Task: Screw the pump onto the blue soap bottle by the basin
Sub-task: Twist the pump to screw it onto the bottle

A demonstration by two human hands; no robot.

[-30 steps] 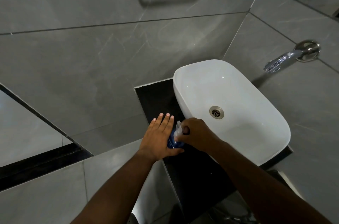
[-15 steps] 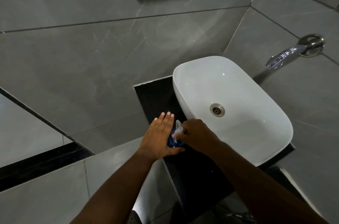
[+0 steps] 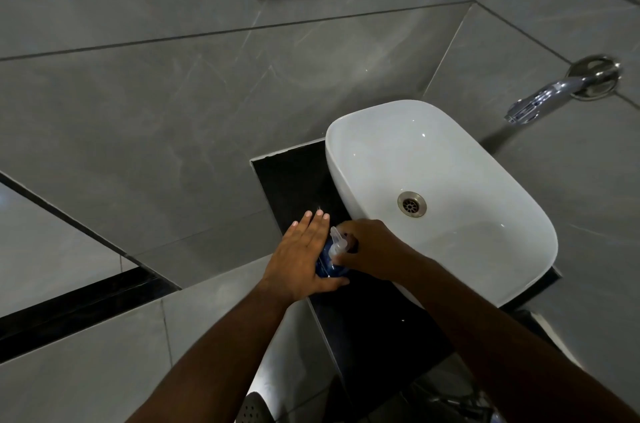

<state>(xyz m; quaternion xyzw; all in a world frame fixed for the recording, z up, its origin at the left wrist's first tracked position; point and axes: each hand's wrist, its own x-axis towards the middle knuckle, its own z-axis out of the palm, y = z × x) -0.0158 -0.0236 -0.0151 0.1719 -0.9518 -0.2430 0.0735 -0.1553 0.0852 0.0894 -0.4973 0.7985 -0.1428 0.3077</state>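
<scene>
Blue and translucent, the plastic soap bottle [image 3: 327, 265] stood on the black polished surface [image 3: 294, 177], just left of the white oval ceramic basin [image 3: 485, 180]. The clear plastic pump [image 3: 336, 242] sat on its top. The left hand [image 3: 298, 263] lay flat against the bottle's left side, fingers straight, thumb hooked round the near side, a loose open grip. The right hand [image 3: 374, 249] had its grip closed round the pump's collar. Far right, a chrome spout [image 3: 554, 93] jutted from the grey tiled wall [image 3: 173, 93].
</scene>
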